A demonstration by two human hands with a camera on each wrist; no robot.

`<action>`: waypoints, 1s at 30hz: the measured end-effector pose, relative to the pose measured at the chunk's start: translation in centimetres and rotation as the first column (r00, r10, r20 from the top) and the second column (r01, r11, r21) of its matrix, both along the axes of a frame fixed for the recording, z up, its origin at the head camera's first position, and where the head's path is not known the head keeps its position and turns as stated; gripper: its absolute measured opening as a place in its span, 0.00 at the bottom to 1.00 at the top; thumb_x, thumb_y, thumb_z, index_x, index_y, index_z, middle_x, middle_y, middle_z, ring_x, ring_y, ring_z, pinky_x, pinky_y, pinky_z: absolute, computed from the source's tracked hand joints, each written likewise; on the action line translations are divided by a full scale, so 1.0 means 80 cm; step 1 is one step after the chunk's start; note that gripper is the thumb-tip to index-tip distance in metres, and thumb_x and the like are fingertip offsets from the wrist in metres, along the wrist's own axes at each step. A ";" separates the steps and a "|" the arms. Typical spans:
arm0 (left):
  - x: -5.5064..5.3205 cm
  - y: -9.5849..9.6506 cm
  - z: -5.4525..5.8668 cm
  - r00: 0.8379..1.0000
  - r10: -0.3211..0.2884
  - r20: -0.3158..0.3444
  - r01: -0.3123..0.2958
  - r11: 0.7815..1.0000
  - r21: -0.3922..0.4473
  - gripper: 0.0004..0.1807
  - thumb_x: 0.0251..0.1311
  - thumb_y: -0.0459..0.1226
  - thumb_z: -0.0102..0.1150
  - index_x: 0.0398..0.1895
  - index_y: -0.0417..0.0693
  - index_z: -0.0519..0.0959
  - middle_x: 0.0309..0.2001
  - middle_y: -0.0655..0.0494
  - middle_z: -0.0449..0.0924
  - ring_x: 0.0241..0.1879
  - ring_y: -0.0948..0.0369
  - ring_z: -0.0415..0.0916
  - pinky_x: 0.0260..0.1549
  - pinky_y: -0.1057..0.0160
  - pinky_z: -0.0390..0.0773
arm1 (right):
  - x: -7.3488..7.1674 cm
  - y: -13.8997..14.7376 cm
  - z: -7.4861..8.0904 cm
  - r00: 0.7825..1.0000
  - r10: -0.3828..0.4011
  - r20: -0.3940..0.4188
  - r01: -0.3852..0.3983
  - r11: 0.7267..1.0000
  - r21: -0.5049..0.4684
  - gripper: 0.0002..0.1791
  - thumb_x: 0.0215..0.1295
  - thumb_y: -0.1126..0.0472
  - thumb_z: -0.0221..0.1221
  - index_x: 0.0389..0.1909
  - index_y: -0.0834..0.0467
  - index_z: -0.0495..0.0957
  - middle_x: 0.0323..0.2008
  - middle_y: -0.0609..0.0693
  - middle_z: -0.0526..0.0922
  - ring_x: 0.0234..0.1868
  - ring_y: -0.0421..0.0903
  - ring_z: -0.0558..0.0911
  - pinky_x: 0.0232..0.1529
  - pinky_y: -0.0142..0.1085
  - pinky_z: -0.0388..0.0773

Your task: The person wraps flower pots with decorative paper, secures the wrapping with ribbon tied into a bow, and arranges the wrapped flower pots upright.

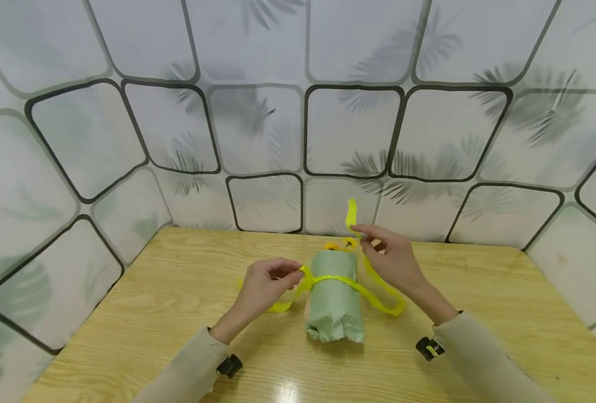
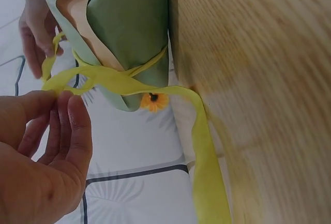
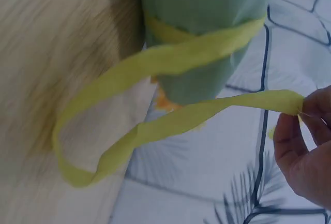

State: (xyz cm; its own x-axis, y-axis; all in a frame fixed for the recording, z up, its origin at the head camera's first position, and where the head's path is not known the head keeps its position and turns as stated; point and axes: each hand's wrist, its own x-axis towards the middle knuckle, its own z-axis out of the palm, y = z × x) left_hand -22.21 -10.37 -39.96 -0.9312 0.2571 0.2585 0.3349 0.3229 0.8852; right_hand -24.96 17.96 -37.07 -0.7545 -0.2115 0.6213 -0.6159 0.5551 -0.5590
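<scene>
A bouquet wrapped in pale green paper (image 1: pixel 334 302) lies on the table, orange and yellow flowers (image 1: pixel 331 246) showing at its far end. Around its middle runs a yellow ribbon (image 1: pixel 378 302). My left hand (image 1: pixel 270 282) pinches a loop of the ribbon (image 2: pixel 111 79) at the bouquet's left side, and a tail of it hangs down to the table. Beyond the bouquet's upper right, my right hand (image 1: pixel 391 254) pinches the ribbon's other length between thumb and fingers, its end sticking up. In the right wrist view that length (image 3: pixel 170 123) sags in a wide loop.
The wooden table (image 1: pixel 177 313) reaches back to a pale wall covering (image 1: pixel 257 129) with dark rounded outlines and leaf prints. Black straps (image 1: pixel 229 366) are on both wrists, by the light sleeves (image 1: pixel 484 352).
</scene>
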 end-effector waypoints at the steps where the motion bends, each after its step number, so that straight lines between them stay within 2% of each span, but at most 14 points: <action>1: 0.000 0.000 0.001 1.000 -0.001 -0.005 0.001 1.000 -0.006 0.09 0.66 0.37 0.66 0.46 0.46 0.88 0.40 0.50 0.90 0.34 0.55 0.87 0.33 0.66 0.84 | -0.001 -0.008 0.002 0.999 0.030 -0.012 -0.030 0.999 0.037 0.20 0.68 0.75 0.59 0.55 0.56 0.86 0.49 0.55 0.89 0.35 0.40 0.83 0.31 0.29 0.81; 4: 0.000 0.001 0.003 1.000 -0.005 -0.022 0.005 1.000 -0.018 0.10 0.67 0.38 0.66 0.47 0.46 0.88 0.40 0.51 0.90 0.35 0.51 0.87 0.32 0.67 0.84 | -0.007 -0.031 0.004 0.992 0.127 -0.026 -0.122 0.983 0.138 0.20 0.67 0.76 0.57 0.53 0.57 0.87 0.48 0.54 0.90 0.28 0.40 0.79 0.26 0.30 0.76; 7: 0.000 0.002 0.005 0.999 -0.019 -0.045 0.018 1.000 -0.022 0.10 0.67 0.39 0.66 0.47 0.46 0.88 0.40 0.51 0.91 0.36 0.47 0.87 0.31 0.67 0.84 | -0.009 -0.050 0.005 0.979 0.202 -0.001 -0.197 0.955 0.222 0.19 0.67 0.75 0.58 0.53 0.57 0.87 0.47 0.53 0.90 0.26 0.38 0.73 0.26 0.29 0.71; 10: 0.000 0.003 0.005 0.998 -0.017 -0.060 0.015 0.999 -0.031 0.09 0.68 0.39 0.66 0.46 0.47 0.88 0.39 0.51 0.90 0.35 0.48 0.87 0.31 0.67 0.84 | -0.007 -0.065 0.007 0.967 0.247 0.063 -0.254 0.927 0.275 0.18 0.68 0.72 0.60 0.56 0.59 0.85 0.49 0.54 0.90 0.30 0.40 0.81 0.29 0.29 0.76; 12: 0.000 0.003 0.006 0.998 -0.012 -0.061 0.010 0.999 -0.034 0.09 0.68 0.39 0.66 0.46 0.49 0.89 0.39 0.51 0.90 0.35 0.49 0.87 0.31 0.67 0.84 | -0.003 -0.071 0.009 0.959 0.260 0.110 -0.281 0.919 0.277 0.17 0.68 0.70 0.60 0.57 0.60 0.84 0.51 0.56 0.89 0.37 0.45 0.87 0.35 0.31 0.83; 14: 0.000 0.003 0.006 0.998 -0.007 -0.056 0.005 0.999 -0.033 0.08 0.67 0.40 0.66 0.46 0.50 0.89 0.39 0.51 0.90 0.35 0.48 0.87 0.31 0.67 0.84 | 0.001 -0.072 0.012 0.959 0.246 0.140 -0.276 0.924 0.267 0.16 0.69 0.68 0.61 0.56 0.61 0.84 0.52 0.56 0.89 0.44 0.49 0.89 0.41 0.35 0.87; 16: 0.000 0.004 0.006 0.998 -0.002 -0.057 0.001 0.999 -0.032 0.08 0.67 0.40 0.66 0.46 0.51 0.89 0.39 0.52 0.90 0.36 0.48 0.87 0.31 0.67 0.84 | 0.004 -0.069 0.013 0.960 0.236 0.151 -0.267 0.932 0.245 0.14 0.69 0.67 0.61 0.54 0.61 0.85 0.50 0.56 0.89 0.46 0.51 0.89 0.44 0.38 0.87; 19: 0.000 0.005 0.006 0.998 0.008 -0.059 -0.010 0.999 -0.032 0.08 0.67 0.40 0.67 0.45 0.51 0.89 0.38 0.53 0.90 0.35 0.50 0.87 0.32 0.67 0.84 | 0.006 -0.064 0.012 0.960 0.249 0.125 -0.272 0.936 0.223 0.11 0.68 0.66 0.64 0.50 0.61 0.86 0.46 0.54 0.91 0.45 0.49 0.89 0.42 0.38 0.87; 25: -0.004 0.012 0.003 0.996 0.008 -0.092 -0.013 0.998 -0.055 0.06 0.66 0.39 0.68 0.43 0.50 0.89 0.37 0.54 0.90 0.34 0.62 0.86 0.36 0.67 0.84 | 0.003 -0.060 0.002 0.940 0.330 0.087 -0.341 0.918 0.201 0.09 0.65 0.64 0.69 0.45 0.58 0.89 0.39 0.49 0.91 0.38 0.41 0.87 0.36 0.30 0.84; 30: -0.005 0.016 0.003 0.995 -0.021 -0.101 0.013 0.997 -0.080 0.07 0.66 0.38 0.67 0.44 0.50 0.89 0.37 0.54 0.90 0.35 0.61 0.87 0.37 0.68 0.85 | 0.004 -0.061 -0.004 0.939 0.337 0.070 -0.344 0.919 0.193 0.04 0.64 0.66 0.69 0.38 0.55 0.89 0.36 0.47 0.90 0.35 0.39 0.86 0.33 0.29 0.82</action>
